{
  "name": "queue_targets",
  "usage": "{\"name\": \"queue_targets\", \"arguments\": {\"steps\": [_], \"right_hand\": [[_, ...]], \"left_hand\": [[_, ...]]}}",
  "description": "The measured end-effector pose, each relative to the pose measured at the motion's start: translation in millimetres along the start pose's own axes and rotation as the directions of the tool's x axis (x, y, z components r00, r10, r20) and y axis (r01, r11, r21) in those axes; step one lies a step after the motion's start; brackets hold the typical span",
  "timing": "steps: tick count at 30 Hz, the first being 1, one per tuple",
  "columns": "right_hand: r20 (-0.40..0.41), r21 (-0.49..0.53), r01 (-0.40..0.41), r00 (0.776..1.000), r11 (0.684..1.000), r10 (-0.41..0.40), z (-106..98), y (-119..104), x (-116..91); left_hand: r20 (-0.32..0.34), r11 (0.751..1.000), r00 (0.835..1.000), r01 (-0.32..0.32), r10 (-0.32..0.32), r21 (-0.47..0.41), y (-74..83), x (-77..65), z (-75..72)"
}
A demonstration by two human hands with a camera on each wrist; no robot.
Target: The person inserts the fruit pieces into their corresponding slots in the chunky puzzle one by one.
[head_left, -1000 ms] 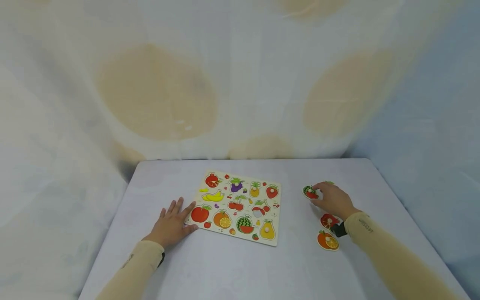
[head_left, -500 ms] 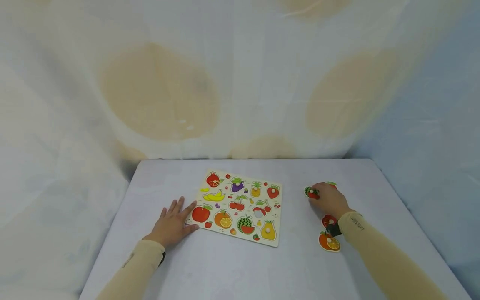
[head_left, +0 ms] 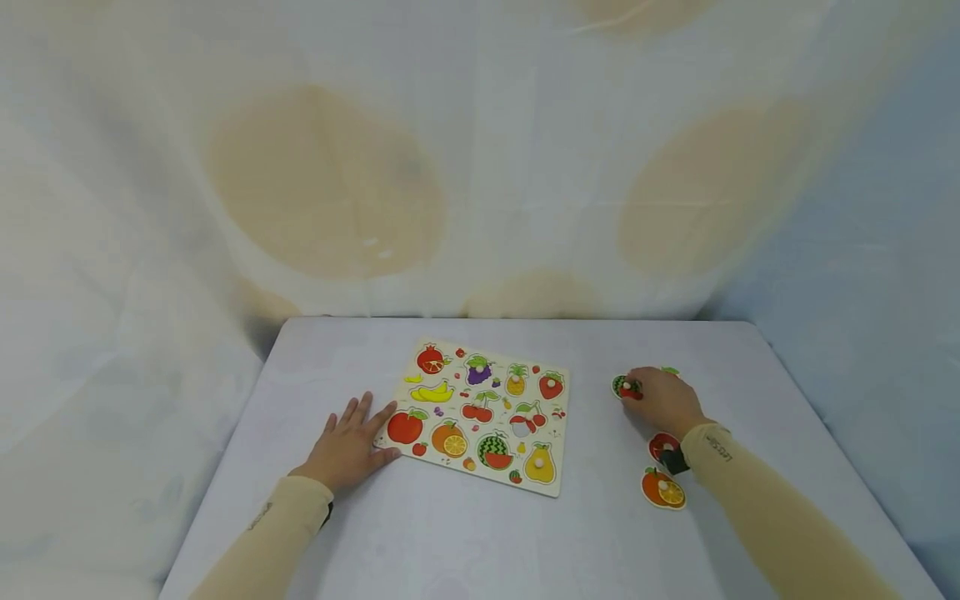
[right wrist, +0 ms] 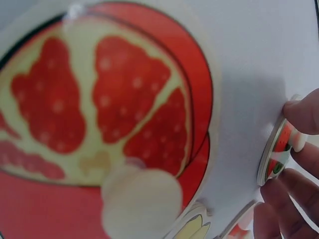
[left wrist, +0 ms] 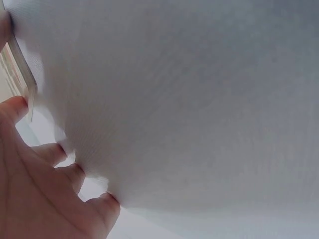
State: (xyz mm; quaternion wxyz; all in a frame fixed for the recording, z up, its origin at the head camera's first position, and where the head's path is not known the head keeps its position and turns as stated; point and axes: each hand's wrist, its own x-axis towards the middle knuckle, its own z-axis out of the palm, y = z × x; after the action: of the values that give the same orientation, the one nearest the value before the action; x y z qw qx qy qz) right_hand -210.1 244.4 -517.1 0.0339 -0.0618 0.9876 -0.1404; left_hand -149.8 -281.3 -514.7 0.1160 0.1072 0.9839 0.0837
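A watermelon puzzle piece with a knob is on the right part of the table. My right hand holds it between thumb and fingers; in the right wrist view the thumb is near the top edge of the watermelon piece and the fingers are below. Part of it is hidden by the hand. My left hand rests with spread fingers at the left edge of the fruit puzzle board. Thumb and index finger touch the board's corner area, and the other fingertips press on the tablecloth.
Under the right wrist lies a pomegranate piece, with an orange piece nearer the front. A green leaf tip of another piece shows behind the right hand. A banana-like yellow piece appears in the right wrist view.
My right hand has come slightly further left over the watermelon piece and covers more of it. The left hand and the board stay put; the head view has shifted a little.
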Motion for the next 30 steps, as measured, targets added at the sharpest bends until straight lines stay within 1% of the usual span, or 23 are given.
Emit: {"name": "queue_targets", "arguments": {"steps": [9, 18, 24, 30], "right_hand": [[0.004, -0.031, 0.005, 1.0, 1.0, -0.005, -2.6, -0.8, 0.9], [0.029, -0.009, -0.026, 0.999, 1.0, 0.027, -2.6, -2.3, 1.5], [0.021, -0.025, -0.015, 1.0, 1.0, 0.016, -1.1, -1.6, 0.1], [-0.004, -0.037, 0.004, 1.0, 0.999, -0.005, -0.8, -1.5, -1.5]], "left_hand": [[-0.001, 1.0, 1.0, -0.005, 0.005, 0.017, 1.1, -0.4, -0.4], [0.002, 1.0, 1.0, 0.001, -0.001, 0.018, 1.0, -0.2, -0.6], [-0.006, 1.0, 1.0, -0.001, 0.001, 0.019, 2.3, -1.5, -0.6], [-0.003, 1.0, 1.0, -0.002, 0.002, 0.015, 2.1, -2.1, -2.0]]}}
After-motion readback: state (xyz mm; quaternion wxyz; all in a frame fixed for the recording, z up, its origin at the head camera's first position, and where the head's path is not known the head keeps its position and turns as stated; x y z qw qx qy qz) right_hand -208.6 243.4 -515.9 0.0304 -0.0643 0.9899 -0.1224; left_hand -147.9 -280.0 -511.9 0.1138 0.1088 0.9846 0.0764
